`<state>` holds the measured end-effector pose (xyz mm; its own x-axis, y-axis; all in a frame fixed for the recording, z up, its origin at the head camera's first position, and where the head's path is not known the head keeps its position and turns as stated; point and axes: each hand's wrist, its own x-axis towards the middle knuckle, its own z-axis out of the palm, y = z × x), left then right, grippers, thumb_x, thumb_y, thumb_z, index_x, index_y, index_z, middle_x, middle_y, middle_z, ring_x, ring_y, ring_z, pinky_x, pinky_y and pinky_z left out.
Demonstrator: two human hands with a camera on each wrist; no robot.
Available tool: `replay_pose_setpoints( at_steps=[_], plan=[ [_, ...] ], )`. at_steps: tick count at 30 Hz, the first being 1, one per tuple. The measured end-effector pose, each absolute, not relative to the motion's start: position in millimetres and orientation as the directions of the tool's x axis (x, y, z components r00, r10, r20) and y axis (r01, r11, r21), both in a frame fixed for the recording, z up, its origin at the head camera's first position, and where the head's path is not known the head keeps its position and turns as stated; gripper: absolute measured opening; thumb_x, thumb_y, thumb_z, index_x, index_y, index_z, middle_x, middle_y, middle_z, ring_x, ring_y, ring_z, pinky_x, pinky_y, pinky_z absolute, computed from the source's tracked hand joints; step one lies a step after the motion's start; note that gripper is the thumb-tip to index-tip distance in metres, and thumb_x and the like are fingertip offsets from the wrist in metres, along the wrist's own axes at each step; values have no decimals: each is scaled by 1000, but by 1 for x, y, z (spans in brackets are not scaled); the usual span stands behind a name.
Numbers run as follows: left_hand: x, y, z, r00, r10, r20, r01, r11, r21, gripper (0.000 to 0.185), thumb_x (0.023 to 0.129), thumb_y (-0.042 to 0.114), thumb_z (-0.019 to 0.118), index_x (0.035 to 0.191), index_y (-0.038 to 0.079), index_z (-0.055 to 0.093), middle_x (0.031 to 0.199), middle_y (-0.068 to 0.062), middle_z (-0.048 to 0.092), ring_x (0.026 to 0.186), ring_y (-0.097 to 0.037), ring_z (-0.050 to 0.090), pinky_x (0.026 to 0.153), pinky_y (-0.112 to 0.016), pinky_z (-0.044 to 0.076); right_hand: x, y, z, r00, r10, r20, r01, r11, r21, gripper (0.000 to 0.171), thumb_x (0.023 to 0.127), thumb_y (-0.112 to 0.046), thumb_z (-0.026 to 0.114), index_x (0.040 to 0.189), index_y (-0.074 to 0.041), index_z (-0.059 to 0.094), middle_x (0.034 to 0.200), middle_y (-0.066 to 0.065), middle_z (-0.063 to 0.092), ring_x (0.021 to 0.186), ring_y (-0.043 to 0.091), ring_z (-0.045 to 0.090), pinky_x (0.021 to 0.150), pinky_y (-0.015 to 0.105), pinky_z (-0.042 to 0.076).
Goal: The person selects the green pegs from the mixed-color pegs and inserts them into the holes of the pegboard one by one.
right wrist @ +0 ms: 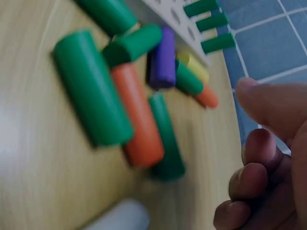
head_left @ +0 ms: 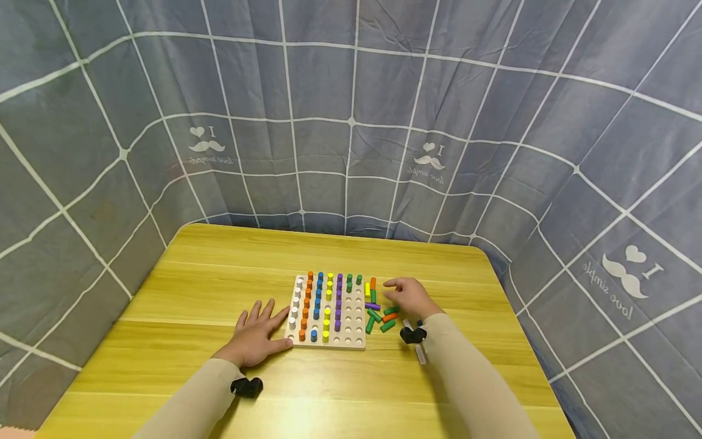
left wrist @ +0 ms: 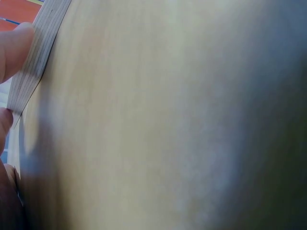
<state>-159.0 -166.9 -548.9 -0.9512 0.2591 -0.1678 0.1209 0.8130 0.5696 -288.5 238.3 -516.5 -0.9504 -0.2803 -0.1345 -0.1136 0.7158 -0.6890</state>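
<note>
A white pegboard lies on the table, its columns filled with white, orange, blue, yellow and purple pegs and a few green ones. My left hand is spread beside its left edge, thumb and forefinger touching it; in the left wrist view the thumb meets the layered side. Over the table, right of the board, hovers my right hand, thumb apart from loosely curled fingers, nothing visible between them. Near it lie loose pegs: a green peg, an orange peg, a purple peg and several others.
The wooden table extends around the board. Partly under the right wrist lie a pale peg and a dark blue one. A grey-blue curtain with white lines encloses the table at the back and sides.
</note>
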Motion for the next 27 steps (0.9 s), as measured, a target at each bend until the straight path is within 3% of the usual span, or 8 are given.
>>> replay_pose_setpoints(
  at_steps=[5, 11, 21, 27],
  plan=[
    [-159, -167, -550, -951, 258, -171, 119, 816, 565, 89, 96, 67, 63, 167, 23, 33, 175, -25, 10, 160, -55, -3, 123, -74, -5, -284, 253, -522, -925, -312, -216, -87, 729, -679, 34, 100, -22, 72, 132, -10, 75, 81, 4, 65, 67, 15, 51, 64, 30, 44],
    [-159, -166, -551, -952, 258, -165, 119, 809, 576, 88, 96, 66, 64, 167, 23, 34, 175, -25, 11, 160, -55, -2, 123, -74, -5, -280, 268, -525, -895, -329, -302, -30, 718, -695, 32, 99, -19, 73, 130, -13, 76, 96, 5, 70, 76, 18, 61, 71, 31, 52],
    [-159, -166, -552, -953, 257, -157, 123, 807, 577, 87, 96, 65, 65, 166, 21, 36, 175, -26, 11, 160, -56, -2, 123, -74, -5, -277, 274, -529, -883, -328, -335, 8, 704, -710, 33, 96, -10, 74, 128, -6, 76, 125, 11, 75, 81, 14, 67, 74, 28, 56],
    [-160, -166, -551, -952, 257, -166, 120, 811, 573, 88, 96, 67, 63, 167, 22, 34, 175, -25, 10, 160, -55, -3, 123, -74, -5, -276, 273, -531, -888, -325, -324, -14, 725, -689, 31, 95, -9, 74, 126, -8, 77, 118, 8, 77, 80, 13, 65, 74, 27, 54]
  ],
)
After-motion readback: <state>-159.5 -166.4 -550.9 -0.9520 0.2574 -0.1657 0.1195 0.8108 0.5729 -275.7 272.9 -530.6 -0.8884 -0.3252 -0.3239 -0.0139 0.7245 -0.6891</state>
